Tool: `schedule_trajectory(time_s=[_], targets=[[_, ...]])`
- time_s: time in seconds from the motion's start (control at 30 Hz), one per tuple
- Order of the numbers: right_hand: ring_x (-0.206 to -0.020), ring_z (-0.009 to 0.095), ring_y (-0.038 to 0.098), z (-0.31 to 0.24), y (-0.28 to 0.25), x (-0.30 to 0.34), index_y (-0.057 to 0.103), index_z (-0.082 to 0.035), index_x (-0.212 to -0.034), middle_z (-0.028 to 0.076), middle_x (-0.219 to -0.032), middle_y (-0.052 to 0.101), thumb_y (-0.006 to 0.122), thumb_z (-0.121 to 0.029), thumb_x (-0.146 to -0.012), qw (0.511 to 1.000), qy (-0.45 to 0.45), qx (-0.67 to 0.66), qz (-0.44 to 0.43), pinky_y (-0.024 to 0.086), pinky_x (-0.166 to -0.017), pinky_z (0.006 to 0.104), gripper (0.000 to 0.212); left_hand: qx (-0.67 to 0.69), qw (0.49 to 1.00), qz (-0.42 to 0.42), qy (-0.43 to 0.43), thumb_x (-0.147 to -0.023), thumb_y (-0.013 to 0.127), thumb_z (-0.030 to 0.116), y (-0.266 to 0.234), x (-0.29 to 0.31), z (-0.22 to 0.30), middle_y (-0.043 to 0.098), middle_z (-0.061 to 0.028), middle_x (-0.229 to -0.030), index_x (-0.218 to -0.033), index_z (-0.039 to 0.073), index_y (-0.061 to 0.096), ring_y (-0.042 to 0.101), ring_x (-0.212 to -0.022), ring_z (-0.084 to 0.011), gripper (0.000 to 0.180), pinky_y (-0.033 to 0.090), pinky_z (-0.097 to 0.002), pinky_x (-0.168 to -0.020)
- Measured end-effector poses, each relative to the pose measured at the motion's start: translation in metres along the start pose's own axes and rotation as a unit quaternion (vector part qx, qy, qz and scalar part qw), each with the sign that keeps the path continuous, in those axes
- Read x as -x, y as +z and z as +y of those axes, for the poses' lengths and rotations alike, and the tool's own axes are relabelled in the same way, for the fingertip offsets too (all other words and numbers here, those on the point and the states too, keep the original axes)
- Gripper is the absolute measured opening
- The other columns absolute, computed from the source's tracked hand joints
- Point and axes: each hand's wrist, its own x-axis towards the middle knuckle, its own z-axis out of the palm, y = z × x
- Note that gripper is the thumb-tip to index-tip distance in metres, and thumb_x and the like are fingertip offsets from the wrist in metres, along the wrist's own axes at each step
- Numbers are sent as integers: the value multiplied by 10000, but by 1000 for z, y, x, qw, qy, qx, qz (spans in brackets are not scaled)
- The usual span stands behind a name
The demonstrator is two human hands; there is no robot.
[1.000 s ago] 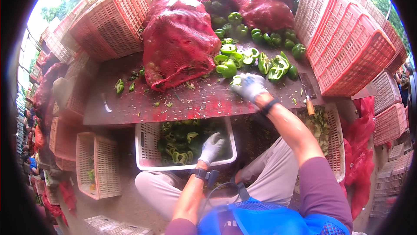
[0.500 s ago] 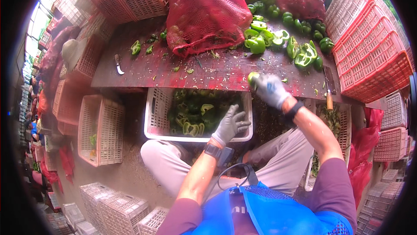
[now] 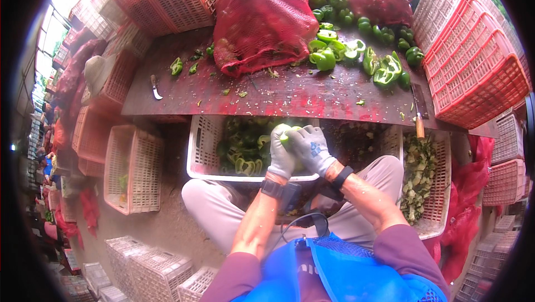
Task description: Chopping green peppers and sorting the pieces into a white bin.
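Both gloved hands meet over the white crate (image 3: 195, 148) of cut green peppers, just off the table's front edge. Between them is a green pepper piece (image 3: 286, 133), mostly covered by fingers. My left hand (image 3: 282, 154) closes on its left side, and my right hand (image 3: 311, 147) wraps it from the right. Beneath them, pepper halves and rings (image 3: 245, 165) fill the crate. On the table (image 3: 223, 98), cut pepper pieces (image 3: 385, 72) and a whole-looking pepper (image 3: 323, 60) lie toward the right.
A curved knife (image 3: 155, 87) lies at the table's left, a wooden-handled knife (image 3: 419, 126) at its right edge. A red mesh sack (image 3: 264, 23) stands at the back. Stacked red crates (image 3: 473, 62) flank the right; a crate of pale trimmings (image 3: 421, 176) sits below.
My right hand has come from the table edge down and left with the pepper piece. My left hand has risen slightly to meet it, and both now grip it.
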Motion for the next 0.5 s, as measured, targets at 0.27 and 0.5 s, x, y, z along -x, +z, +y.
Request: schedule_trajectory(time_s=[0.27,0.5], targets=[[-986,367,688,35,2,-18,666,-76,-1215,188,-1033,731,591,-174,-947,918,256,-293,-78,535,-879,444,296,-139,989,19,54,-1007,593,330,-20,-17,-5,640,-31,-1152,-1267,136,577,658,-1058,-205,325,553,-360,-931],[-872,392,673,93,-166,42,690,-108,-1092,177,-912,728,610,-159,-936,976,210,62,12,527,-837,482,182,-615,746,151,204,-982,638,467,-88,-39,19,489,-235,-1418,-1497,71,414,518,-1289,-364,687,433,-439,-1083]])
